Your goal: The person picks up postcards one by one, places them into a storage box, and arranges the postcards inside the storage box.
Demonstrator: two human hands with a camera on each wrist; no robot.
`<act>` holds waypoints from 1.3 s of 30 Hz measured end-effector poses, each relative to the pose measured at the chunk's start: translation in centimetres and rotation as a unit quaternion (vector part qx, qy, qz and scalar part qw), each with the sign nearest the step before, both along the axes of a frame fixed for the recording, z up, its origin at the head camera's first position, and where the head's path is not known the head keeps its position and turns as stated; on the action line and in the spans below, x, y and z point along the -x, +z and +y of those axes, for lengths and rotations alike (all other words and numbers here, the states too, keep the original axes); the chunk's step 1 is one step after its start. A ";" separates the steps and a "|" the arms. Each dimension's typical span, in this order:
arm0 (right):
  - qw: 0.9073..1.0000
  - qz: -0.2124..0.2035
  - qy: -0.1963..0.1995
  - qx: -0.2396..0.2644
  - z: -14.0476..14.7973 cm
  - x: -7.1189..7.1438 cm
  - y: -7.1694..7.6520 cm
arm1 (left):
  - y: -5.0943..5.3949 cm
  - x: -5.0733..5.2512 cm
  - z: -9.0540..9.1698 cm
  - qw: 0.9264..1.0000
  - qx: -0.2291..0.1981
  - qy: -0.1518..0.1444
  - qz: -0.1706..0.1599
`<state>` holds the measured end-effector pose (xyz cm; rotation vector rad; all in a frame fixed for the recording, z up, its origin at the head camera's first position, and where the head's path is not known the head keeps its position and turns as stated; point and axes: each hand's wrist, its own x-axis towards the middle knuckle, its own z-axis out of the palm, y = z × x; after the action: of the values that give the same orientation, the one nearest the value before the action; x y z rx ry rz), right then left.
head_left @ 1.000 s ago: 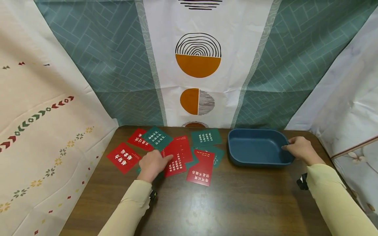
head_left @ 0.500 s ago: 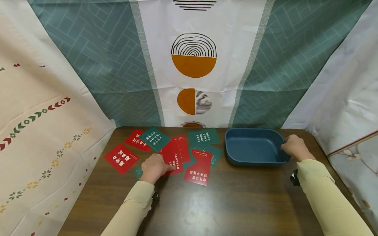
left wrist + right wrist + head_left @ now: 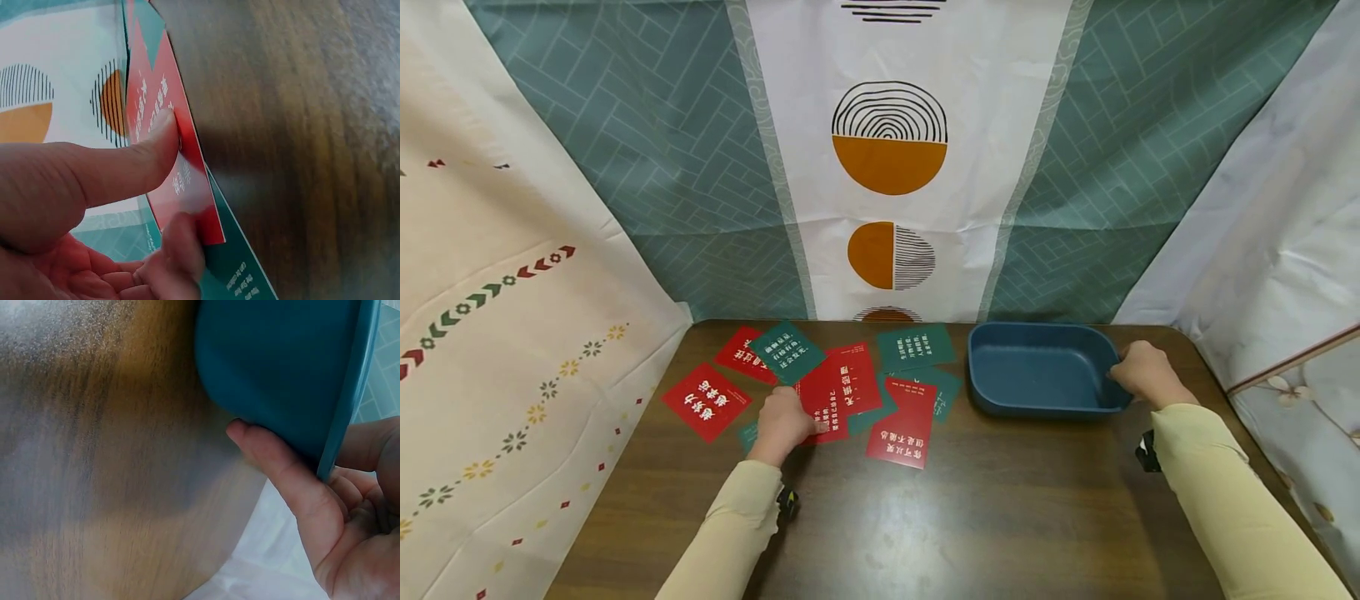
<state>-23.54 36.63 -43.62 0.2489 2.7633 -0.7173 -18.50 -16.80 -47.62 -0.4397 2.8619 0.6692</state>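
My left hand (image 3: 782,423) holds a red card (image 3: 827,408) printed with white characters. In the left wrist view the thumb (image 3: 150,153) lies on that card's face, and a fingertip (image 3: 181,240) is at its edge. A second red card (image 3: 859,385) lies partly beneath it, with green cards around them. On the other side, my right hand (image 3: 1150,375) grips the right end of a dark blue rectangular tray (image 3: 1037,375). Close up, one finger (image 3: 275,456) runs along the outside of the tray wall; the thumb is on the far side of the rim.
Left of my left hand lie a red card (image 3: 707,402) and a green card (image 3: 788,352) overlapping another red one (image 3: 741,354). Nearer the tray are a red card (image 3: 902,427) and green cards (image 3: 916,347). A patterned cloth (image 3: 887,167) hangs behind the wooden table (image 3: 985,517).
The held red card has slid left with my left hand, baring more of the red card under it, whose white characters now show. My right hand stays on the tray.
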 end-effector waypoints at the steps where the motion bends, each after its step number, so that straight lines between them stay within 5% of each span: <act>1: 1.000 -0.002 0.000 -0.001 0.0 0.0 0.0 | 0.1 0.0 -0.1 1.000 -0.004 0.000 -0.003; 9: 1.000 -0.003 0.003 -0.006 -0.2 -0.1 0.2 | 0.1 0.5 -0.8 0.997 0.012 -0.005 -0.080; 13: 1.000 0.004 0.006 -0.011 -0.3 -0.3 0.5 | 0.2 0.4 -0.6 0.996 0.007 -0.022 -0.092; 18: 1.000 0.002 0.011 -0.010 -0.4 -0.4 0.5 | 0.4 0.0 0.0 0.997 0.018 -0.022 -0.075; 24: 1.000 0.006 0.014 -0.012 -0.3 -0.3 0.4 | 0.3 -0.6 0.8 0.998 0.046 0.013 -0.047; 31: 1.000 0.014 0.017 -0.013 -0.1 0.0 0.4 | -0.2 0.0 0.3 0.998 -0.009 0.035 -0.045; 39: 1.000 0.011 0.015 -0.007 -0.2 -0.2 0.4 | -0.1 0.2 0.0 0.999 -0.042 0.005 -0.029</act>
<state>-23.31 36.41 -43.18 0.2032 2.7877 -0.6970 -18.68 -16.82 -47.69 -0.4549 2.7667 0.7618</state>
